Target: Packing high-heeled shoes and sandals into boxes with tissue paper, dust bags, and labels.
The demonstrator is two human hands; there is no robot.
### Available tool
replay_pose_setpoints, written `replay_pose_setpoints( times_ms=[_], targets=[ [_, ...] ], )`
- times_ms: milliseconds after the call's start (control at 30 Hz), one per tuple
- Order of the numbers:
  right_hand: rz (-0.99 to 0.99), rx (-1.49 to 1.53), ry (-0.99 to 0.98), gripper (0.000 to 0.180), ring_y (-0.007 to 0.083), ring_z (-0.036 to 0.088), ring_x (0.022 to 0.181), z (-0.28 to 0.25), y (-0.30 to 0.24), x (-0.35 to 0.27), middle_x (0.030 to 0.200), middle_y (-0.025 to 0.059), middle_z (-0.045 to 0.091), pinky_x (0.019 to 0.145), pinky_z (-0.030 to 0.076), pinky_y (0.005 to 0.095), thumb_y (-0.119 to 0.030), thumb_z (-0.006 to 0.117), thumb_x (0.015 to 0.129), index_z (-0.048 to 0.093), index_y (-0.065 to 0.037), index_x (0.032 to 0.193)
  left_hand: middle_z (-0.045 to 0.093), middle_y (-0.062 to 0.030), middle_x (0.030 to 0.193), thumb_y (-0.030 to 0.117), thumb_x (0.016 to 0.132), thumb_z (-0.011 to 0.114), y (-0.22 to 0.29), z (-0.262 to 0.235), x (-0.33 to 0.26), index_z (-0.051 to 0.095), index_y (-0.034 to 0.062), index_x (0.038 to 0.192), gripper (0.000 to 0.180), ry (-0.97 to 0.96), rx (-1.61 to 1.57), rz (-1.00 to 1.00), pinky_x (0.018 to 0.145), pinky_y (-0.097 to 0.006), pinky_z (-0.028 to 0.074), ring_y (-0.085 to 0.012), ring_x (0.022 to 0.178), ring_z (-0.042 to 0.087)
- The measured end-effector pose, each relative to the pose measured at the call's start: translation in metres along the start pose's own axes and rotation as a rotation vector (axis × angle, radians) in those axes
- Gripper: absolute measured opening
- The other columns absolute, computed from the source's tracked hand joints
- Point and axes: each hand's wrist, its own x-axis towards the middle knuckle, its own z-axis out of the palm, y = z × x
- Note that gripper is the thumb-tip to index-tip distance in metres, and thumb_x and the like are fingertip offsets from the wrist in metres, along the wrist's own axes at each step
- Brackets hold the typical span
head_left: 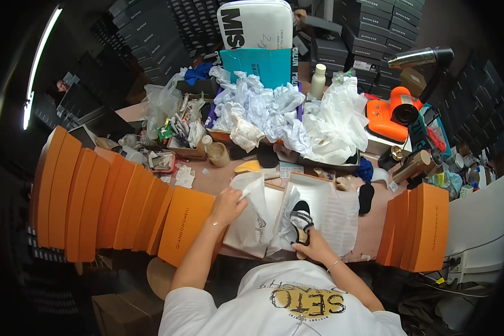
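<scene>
My left hand [228,206] is closed on the upper left edge of a thin white dust bag [251,215], which has dark script on it and lies over a pale box part. My right hand [313,246] grips the heel end of a black-and-white slide sandal [301,218], its toe pointing away from me. Beneath the sandal is an open white shoebox [315,190], with thin white wrapping paper [341,221] spread over its right side. Part of the sandal's heel is hidden by my fingers.
Orange shoeboxes stand in a row at left [109,201] and another group at right [425,227]. Behind lie a heap of crumpled white tissue [263,103], plastic bags [339,120], a glass jar [218,154], a black insole-shaped piece [365,199] and an orange device [387,117].
</scene>
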Motion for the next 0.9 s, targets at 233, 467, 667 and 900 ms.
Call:
replay_pose_setpoints(
  times_ms=[233, 467, 667, 900],
  targets=[
    [-0.329, 0.224, 0.101, 0.059, 0.0330, 0.053, 0.108, -0.065, -0.085, -0.040, 0.121, 0.0215, 0.050, 0.089, 0.046, 0.0384, -0.022, 0.074, 0.080, 0.048, 0.001, 0.128, 0.059, -0.0206, 0.073, 0.017, 0.086, 0.058, 0.108, -0.023, -0.068, 0.054, 0.0019, 0.080, 0.016, 0.273, -0.016, -0.322, 0.061, -0.050, 0.045, -0.0417, 0.070, 0.059],
    [-0.571, 0.350, 0.013, 0.064, 0.0313, 0.050, 0.122, 0.004, -0.119, -0.063, 0.132, 0.0199, 0.050, 0.101, 0.039, 0.0362, -0.028, 0.069, 0.084, 0.043, -0.009, 0.138, 0.061, -0.0073, 0.108, 0.018, 0.095, 0.054, 0.150, 0.022, -0.137, 0.055, -0.0040, 0.120, 0.033, 0.052, -1.089, -0.536, 0.075, -0.028, 0.049, -0.0145, 0.089, 0.059],
    [-0.442, 0.342, 0.092, 0.036, 0.0249, 0.064, 0.102, 0.071, -0.101, -0.093, 0.107, 0.0174, 0.066, 0.088, 0.048, 0.0323, -0.002, 0.054, 0.081, 0.059, -0.002, 0.117, 0.068, -0.0136, 0.077, 0.008, 0.082, 0.063, 0.161, -0.031, -0.223, 0.066, -0.0025, 0.088, 0.013, 0.010, -0.349, 0.035, 0.066, -0.033, 0.051, -0.0234, 0.071, 0.067],
    [-0.360, 0.138, 0.039, 0.032, 0.0340, 0.065, 0.074, 0.104, -0.122, -0.162, 0.081, 0.0236, 0.063, 0.069, 0.050, 0.0374, -0.003, 0.056, 0.075, 0.059, 0.003, 0.107, 0.046, -0.0205, 0.132, 0.017, 0.077, 0.069, 0.143, -0.057, -0.266, 0.055, 0.0034, 0.124, 0.051, 0.031, 0.024, 0.219, 0.106, -0.059, 0.024, -0.0420, 0.126, 0.038]
  ],
)
